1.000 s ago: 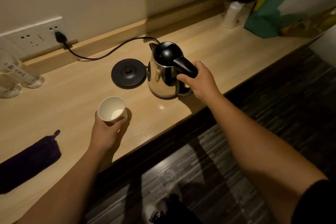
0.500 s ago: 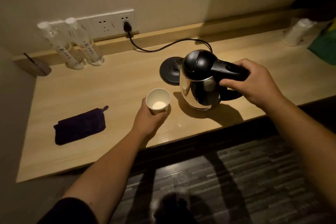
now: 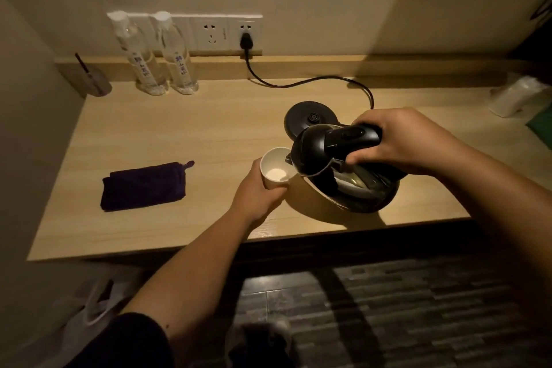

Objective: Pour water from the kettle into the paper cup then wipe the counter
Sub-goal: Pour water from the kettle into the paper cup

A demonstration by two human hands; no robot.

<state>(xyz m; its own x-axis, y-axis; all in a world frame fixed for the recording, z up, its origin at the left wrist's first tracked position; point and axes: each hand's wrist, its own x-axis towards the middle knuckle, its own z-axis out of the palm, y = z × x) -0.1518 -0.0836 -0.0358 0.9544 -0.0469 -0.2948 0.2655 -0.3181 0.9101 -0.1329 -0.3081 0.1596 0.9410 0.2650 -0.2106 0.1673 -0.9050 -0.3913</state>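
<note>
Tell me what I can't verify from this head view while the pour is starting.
- Water stream: none discernible; the kettle spout sits at the paper cup rim, dim and blurred.
- Cup's fill level: unclear.
- Kettle's water level: hidden by its lid.
- Cup's lower wall: covered by the left hand.
- Kettle handle: wrapped by the right hand.

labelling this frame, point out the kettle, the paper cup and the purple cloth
kettle [image 3: 316, 152], head view, on its black lid
paper cup [image 3: 276, 172], head view, on its inner wall
purple cloth [image 3: 143, 187], head view, on its folded top face
</note>
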